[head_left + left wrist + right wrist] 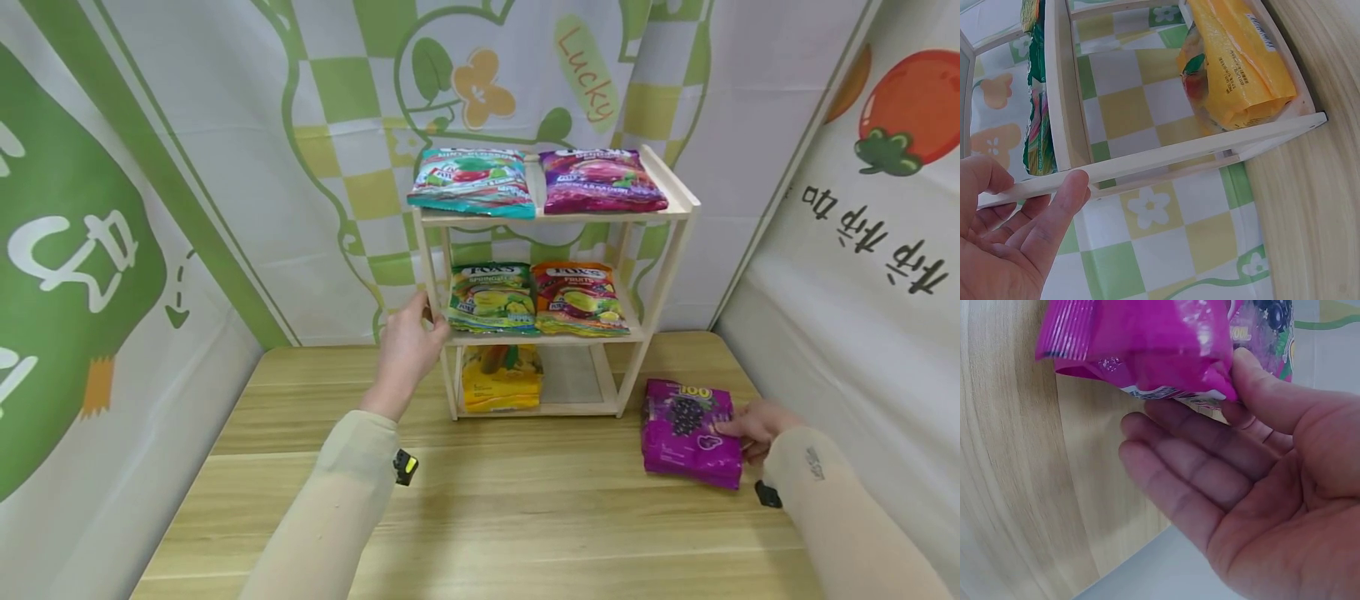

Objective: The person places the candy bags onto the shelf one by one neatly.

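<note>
A small wooden shelf rack (pixel 637 332) with three levels stands on the table. My left hand (pixel 408 346) grips its left front post (pixel 1116 164), thumb on one side and fingers on the other. At the right, my right hand (pixel 761 427) pinches the edge of a purple candy bag (pixel 692 433) with a grape picture; in the right wrist view the thumb lies over the bag and the fingers reach beneath it. A yellow candy bag (pixel 502 379) sits at the left of the bottom level, beside a bare stretch of that level.
On the middle level are a green candy bag (pixel 492 298) and an orange-red candy bag (pixel 579 298). A teal candy bag (pixel 474 182) and a purple-pink candy bag (pixel 602 181) lie on top. Printed cloth walls (pixel 817 275) enclose the wooden table (pixel 525 517) behind and on both sides.
</note>
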### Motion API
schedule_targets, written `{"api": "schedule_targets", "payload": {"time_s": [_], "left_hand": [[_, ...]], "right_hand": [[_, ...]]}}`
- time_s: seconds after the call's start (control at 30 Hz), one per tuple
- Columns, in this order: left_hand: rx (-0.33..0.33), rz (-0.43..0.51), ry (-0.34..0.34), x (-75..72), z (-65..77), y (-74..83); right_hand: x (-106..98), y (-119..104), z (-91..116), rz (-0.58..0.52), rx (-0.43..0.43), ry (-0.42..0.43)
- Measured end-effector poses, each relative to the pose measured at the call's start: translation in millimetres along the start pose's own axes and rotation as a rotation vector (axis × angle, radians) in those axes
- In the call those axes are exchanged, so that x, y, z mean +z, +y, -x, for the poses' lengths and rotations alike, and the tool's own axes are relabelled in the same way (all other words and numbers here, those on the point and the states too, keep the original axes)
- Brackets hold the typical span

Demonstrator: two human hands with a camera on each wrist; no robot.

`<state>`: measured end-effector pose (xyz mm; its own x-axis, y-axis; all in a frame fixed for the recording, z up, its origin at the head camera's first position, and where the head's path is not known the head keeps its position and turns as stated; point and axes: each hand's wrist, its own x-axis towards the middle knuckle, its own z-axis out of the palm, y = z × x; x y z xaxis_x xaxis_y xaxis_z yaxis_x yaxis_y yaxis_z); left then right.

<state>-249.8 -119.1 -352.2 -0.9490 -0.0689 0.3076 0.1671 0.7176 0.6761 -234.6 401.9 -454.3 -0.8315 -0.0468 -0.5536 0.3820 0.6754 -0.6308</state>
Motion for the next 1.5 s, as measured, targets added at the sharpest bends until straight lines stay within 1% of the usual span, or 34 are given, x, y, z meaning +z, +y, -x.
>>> {"api": "schedule_targets", "payload": {"time_s": [0.13, 0.3, 0.5, 0.6, 0.67, 0.83, 1.17, 1.33, 1.5], "left_hand": [[0.002, 0.003, -0.002, -0.3, 0.2, -0.2], [0.000, 0.008, -0.001, -0.1, -0.3, -0.6], [0.003, 0.010, -0.001, -0.2, -0.9, -0.5], [0.005, 0.004, 0.000, -0.4, -0.8, -0.2], [0.004, 0.002, 0.001, -0.6, -0.7, -0.1], [0.005, 0.006, -0.006, -1.1, -0.4, -0.2], [0.004, 0.013, -0.014, -0.6, -1.1, -0.6], [0.006, 0.010, -0.012, -0.5, -0.9, -0.8], [0.009, 0.007, -0.010, -0.5, -0.5, -1.3]], "right_hand": [[-0.7, 4.4, -3.3, -0.038, -0.027, -0.020], [-0.9, 12.5, -5.5, -0.165, -0.072, -0.053], [-1.4, 22.4, -3.2, -0.286, -0.149, -0.120], [-1.5, 24.7, -1.9, -0.325, -0.186, -0.145], [-1.3, 24.8, -0.5, -0.342, -0.198, -0.148], [-0.8, 25.8, 1.3, -0.361, -0.241, -0.158], [-2.2, 24.1, 12.3, -0.395, -0.374, -0.193], [-1.5, 24.5, 15.9, -0.361, -0.401, -0.200], [0.4, 23.4, 19.9, -0.319, -0.404, -0.178]]}}
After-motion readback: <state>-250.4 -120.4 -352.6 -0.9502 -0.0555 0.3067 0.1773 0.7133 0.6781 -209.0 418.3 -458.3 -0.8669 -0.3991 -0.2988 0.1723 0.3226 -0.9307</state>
